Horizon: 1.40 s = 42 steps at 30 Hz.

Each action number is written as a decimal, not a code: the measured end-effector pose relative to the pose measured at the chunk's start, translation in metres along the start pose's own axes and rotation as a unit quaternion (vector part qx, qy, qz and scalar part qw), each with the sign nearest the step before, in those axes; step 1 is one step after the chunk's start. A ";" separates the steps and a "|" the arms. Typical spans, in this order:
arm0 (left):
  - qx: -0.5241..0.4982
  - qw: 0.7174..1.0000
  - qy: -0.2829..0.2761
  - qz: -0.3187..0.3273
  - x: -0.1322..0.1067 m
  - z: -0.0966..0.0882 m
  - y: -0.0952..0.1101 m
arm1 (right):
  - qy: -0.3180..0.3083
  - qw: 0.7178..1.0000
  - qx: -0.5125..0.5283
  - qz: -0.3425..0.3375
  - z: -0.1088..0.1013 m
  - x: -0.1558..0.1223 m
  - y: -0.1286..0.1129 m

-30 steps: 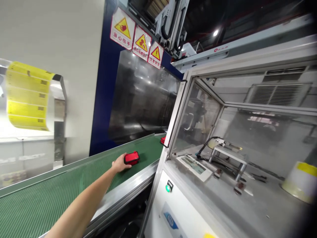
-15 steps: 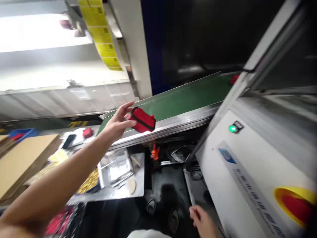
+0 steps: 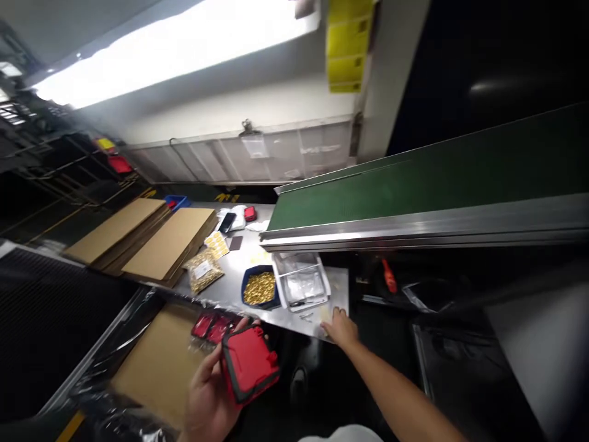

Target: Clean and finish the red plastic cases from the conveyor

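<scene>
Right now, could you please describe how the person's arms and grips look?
The left grip and right grip are bare hands, with no gloves on. The right forearm shows no sleeve, watch or band; the left forearm is out of frame.

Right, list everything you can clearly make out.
Case: 1, red and black, lower centre
Conveyor belt: 1, green, right
Metal table: 1, silver, centre
Cardboard stacks: 2, brown, table's left
Open bin: 1, blue, mid-table, holding gold-coloured pieces
Divided tray: 1, white, right of bin
Parts bag: 1, clear and gold, left of bin
Sticker sheet: 1, yellow, behind bag
Smartphone: 1, black, table's far side
Small case: 1, red, right of phone
Far bin: 1, blue, behind cardboard
Wrapped pieces: at least 2, red, lower left
Slim item: 1, orange, below conveyor
Label strip: 1, yellow, top
Lamp: 1, white, top left
Left hand: 1, bare, holding the case
Right hand: 1, bare, table's near edge
</scene>
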<state>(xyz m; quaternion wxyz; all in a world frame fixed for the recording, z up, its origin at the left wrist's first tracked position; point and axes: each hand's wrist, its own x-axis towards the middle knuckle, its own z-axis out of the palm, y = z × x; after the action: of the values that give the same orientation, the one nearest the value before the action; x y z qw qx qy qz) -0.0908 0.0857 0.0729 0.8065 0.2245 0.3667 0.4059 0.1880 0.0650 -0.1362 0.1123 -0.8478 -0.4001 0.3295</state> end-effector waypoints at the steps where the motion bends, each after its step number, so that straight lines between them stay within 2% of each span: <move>1: -0.027 0.999 -0.025 -0.017 0.001 -0.007 0.005 | 0.010 1.000 -0.005 0.015 0.008 0.001 -0.009; 4: -0.120 0.988 -0.060 -0.071 0.007 -0.026 0.021 | 0.025 0.998 0.015 0.059 0.023 0.003 -0.026; 6: -0.157 0.979 -0.066 -0.107 0.012 -0.038 0.031 | 0.028 0.995 0.046 0.087 0.027 -0.002 -0.035; 8: -0.164 0.976 -0.073 -0.126 0.016 -0.047 0.039 | 0.025 0.991 0.095 0.095 0.023 -0.016 -0.048; 10: -0.156 0.974 -0.076 -0.147 0.018 -0.052 0.046 | 0.013 0.985 0.160 0.066 0.011 -0.041 -0.069; 14: -0.128 0.968 -0.071 -0.205 0.015 -0.050 0.054 | -0.015 0.953 0.295 -0.073 -0.035 -0.116 -0.127; 16: -0.107 0.969 -0.071 -0.212 0.011 -0.044 0.053 | -0.062 0.890 0.404 -0.202 -0.063 -0.151 -0.155; 18: -0.087 0.972 -0.070 -0.208 0.006 -0.036 0.049 | -0.091 0.852 0.409 -0.313 -0.087 -0.175 -0.174; 19: -0.082 0.973 -0.068 -0.204 0.004 -0.032 0.046 | -0.094 0.844 0.391 -0.356 -0.096 -0.182 -0.180; 22: -0.107 0.970 -0.061 -0.209 -0.002 -0.020 0.039 | -0.070 0.836 0.327 -0.435 -0.109 -0.190 -0.182; 25: -0.128 0.965 -0.059 -0.220 -0.006 -0.010 0.035 | -0.053 0.834 0.300 -0.460 -0.112 -0.189 -0.174; 29: -0.129 0.964 -0.053 -0.225 -0.010 -0.002 0.031 | -0.063 0.811 0.300 -0.499 -0.115 -0.189 -0.163; 37: -0.128 0.969 -0.064 -0.200 -0.011 0.003 0.020 | -0.069 0.800 0.291 -0.519 -0.118 -0.187 -0.156; 42: -0.139 0.972 -0.064 -0.180 -0.011 0.003 0.013 | -0.034 0.801 0.313 -0.510 -0.117 -0.187 -0.155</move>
<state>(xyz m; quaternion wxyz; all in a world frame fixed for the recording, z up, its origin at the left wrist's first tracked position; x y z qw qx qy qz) -0.0992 0.0841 0.0884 0.9113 0.0657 0.2891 0.2857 0.0837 0.0342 0.1105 0.5099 -0.4287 -0.6529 0.3605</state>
